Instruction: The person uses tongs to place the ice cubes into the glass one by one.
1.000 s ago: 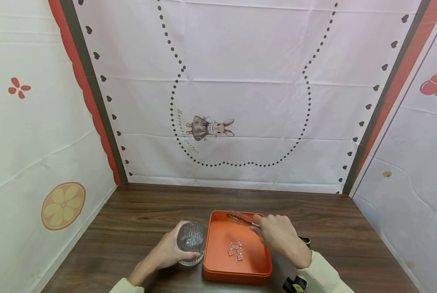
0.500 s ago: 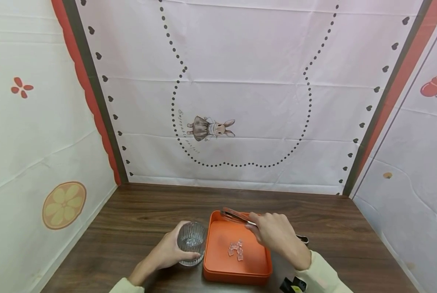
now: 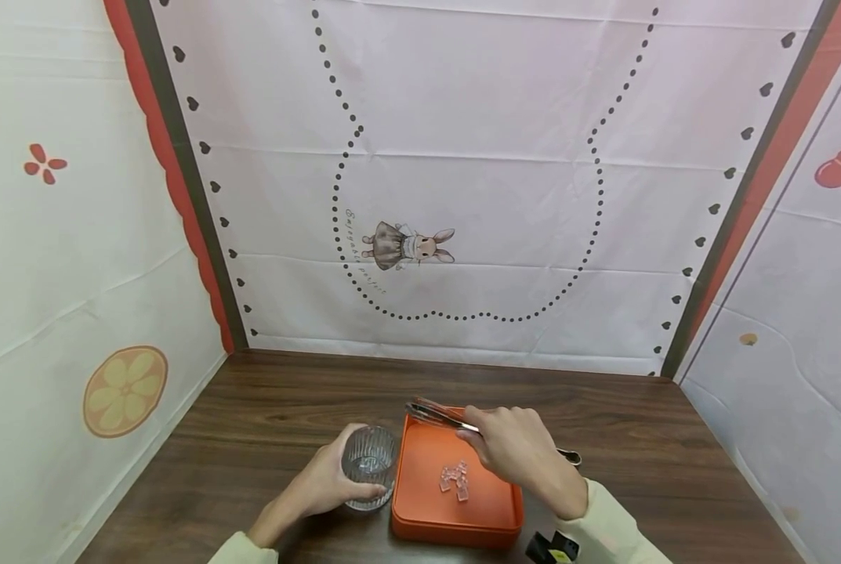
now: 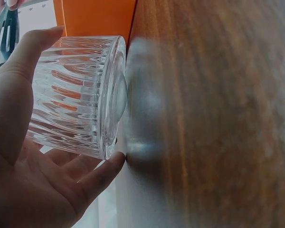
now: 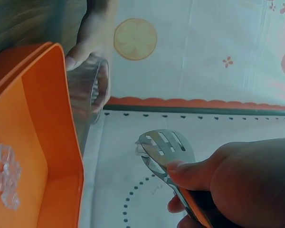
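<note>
My left hand is wrapped round a clear ribbed glass standing on the table; its thumb lies along the near side. In the left wrist view the glass appears sideways with its base by the tabletop. With my right hand I grip metal tongs above the back of an orange tray. Between the slotted heads of the tongs, in the right wrist view, sits a clear ice-like cube. Several more clear cubes lie in a cluster inside the tray.
A dark wood table carries everything. Printed cloth walls enclose it at the back and both sides. The orange tray's raised wall stands directly to the right of the glass.
My right hand has carried the tongs leftward over the tray's back edge, towards the glass side. The left hand and the glass have stayed in place.
</note>
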The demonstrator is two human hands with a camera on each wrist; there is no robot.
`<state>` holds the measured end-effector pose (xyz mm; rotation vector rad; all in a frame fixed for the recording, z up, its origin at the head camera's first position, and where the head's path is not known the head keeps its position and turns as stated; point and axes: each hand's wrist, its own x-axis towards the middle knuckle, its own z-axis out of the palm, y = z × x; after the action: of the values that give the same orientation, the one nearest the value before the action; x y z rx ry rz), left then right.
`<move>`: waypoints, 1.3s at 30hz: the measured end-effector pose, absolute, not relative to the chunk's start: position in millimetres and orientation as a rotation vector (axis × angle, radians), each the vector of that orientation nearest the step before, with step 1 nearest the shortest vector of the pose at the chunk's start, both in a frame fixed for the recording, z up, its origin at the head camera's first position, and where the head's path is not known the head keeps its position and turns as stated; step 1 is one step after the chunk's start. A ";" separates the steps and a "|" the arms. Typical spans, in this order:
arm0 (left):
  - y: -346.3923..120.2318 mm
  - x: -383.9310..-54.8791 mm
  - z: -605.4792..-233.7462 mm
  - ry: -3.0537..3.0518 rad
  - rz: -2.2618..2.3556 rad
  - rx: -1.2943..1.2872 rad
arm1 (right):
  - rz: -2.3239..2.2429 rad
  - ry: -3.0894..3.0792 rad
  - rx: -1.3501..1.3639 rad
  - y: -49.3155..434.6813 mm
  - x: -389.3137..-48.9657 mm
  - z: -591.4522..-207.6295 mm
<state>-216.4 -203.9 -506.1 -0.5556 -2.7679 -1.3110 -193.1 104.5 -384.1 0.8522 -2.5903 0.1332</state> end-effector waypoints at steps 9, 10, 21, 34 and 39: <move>-204.4 -216.6 -505.8 -2.787 -1.323 -0.552 | 0.100 -2.596 0.912 91.1 -190.7 -379.9; -204.1 -216.8 -505.6 -2.787 -1.323 -0.549 | 0.096 -2.594 0.915 89.6 -190.8 -379.3; -205.4 -217.1 -505.8 -2.805 -1.304 -0.532 | 0.087 -2.613 0.958 76.5 -191.4 -375.8; -205.3 -217.3 -505.8 -2.783 -1.302 -0.554 | 0.100 -2.603 0.971 64.3 -188.5 -375.6; -205.1 -217.8 -504.6 -2.798 -1.298 -0.555 | 0.096 -2.601 0.976 62.8 -188.7 -376.2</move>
<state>-217.8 -205.1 -504.6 -0.5551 -2.7983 -1.2980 -188.7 62.8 -376.2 0.9759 -2.6010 0.0955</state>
